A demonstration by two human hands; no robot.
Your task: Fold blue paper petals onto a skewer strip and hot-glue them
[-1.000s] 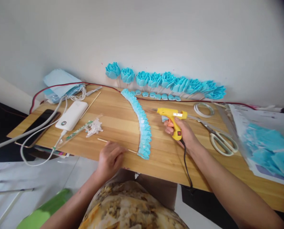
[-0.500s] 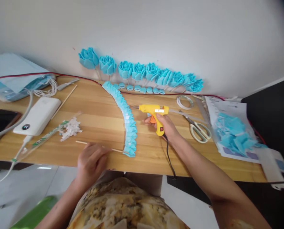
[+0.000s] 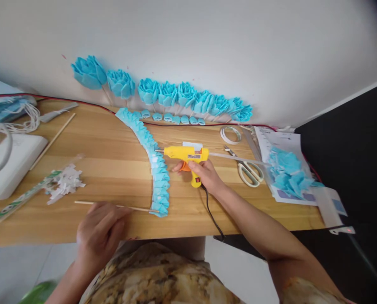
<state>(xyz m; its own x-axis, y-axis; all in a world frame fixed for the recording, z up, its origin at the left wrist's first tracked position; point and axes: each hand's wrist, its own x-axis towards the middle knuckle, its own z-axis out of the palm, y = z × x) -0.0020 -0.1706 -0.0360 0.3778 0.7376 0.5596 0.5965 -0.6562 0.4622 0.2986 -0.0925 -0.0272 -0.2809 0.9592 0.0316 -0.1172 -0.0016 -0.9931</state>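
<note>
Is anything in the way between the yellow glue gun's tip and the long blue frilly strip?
Nothing visible is. The right hand holds the yellow glue gun with its tip at the blue strip; whether they touch, I can't tell.

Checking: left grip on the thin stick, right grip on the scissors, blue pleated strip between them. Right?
Not quite: the head view shows the right grip holding the yellow glue gun, not the scissors, which lie apart from it. The left grip is on the thin stick, and the blue pleated strip is between them.

Scissors point(image 3: 243, 164) right of glue gun point(image 3: 179, 153)
</note>
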